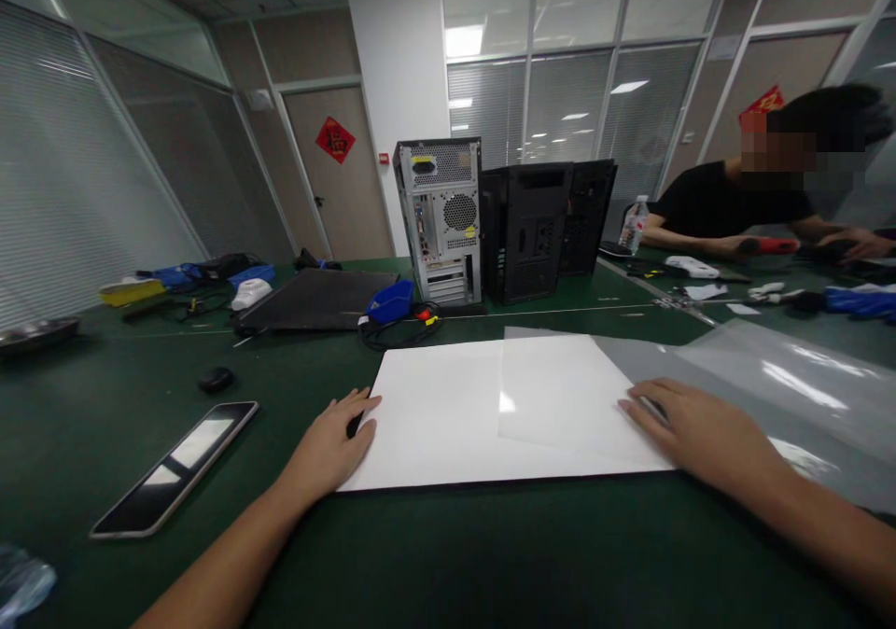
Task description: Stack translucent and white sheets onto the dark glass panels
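A flat white sheet or panel [434, 414] with a thin dark edge along its front lies on the green table before me. My left hand [329, 452] rests at its left edge, thumb and index fingertips touching the white surface, fingers apart. At the right edge, my right hand [700, 424] lies with its fingers stretched out onto the sheet and thumb and index apart. Clear plastic film [805, 377] covers the right part of the white surface and spreads over the table beyond my right hand. Whatever lies beneath the white sheet is hidden.
A phone [175, 470] and a black mouse [217, 380] lie to the left. Computer cases [448, 228] stand behind the sheet, near a dark flat panel [315, 298] and a blue tray [390, 302]. Another person [735, 200] sits at the far right, beside a water bottle [635, 225].
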A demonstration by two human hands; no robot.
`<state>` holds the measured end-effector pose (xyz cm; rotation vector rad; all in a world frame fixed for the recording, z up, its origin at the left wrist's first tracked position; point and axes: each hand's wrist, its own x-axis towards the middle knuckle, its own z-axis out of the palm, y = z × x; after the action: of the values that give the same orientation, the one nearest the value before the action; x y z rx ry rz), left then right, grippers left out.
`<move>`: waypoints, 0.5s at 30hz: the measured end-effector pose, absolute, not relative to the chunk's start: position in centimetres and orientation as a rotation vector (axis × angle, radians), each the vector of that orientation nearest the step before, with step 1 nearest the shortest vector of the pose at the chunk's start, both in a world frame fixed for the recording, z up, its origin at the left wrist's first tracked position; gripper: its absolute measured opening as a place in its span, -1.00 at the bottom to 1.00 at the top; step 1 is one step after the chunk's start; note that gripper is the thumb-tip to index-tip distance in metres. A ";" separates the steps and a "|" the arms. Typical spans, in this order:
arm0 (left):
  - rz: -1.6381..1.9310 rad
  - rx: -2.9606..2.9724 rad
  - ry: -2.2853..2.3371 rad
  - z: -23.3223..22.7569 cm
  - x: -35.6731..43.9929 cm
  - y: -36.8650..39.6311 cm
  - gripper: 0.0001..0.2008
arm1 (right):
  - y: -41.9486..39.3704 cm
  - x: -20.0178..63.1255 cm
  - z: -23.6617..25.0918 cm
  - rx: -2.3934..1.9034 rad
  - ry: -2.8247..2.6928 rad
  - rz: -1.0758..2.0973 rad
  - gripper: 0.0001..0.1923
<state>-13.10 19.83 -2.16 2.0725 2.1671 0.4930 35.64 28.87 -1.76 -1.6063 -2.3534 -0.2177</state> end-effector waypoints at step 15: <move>0.513 2.063 2.158 -2.1 -13.0 19.9 -0.45 | 28.6 35.4 -2.1 -1.342 -2.544 0.022 -0.45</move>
<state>-13.01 19.87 -2.08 2.0633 2.1575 0.5132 35.44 28.56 -2.06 -1.3423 -2.5436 0.0216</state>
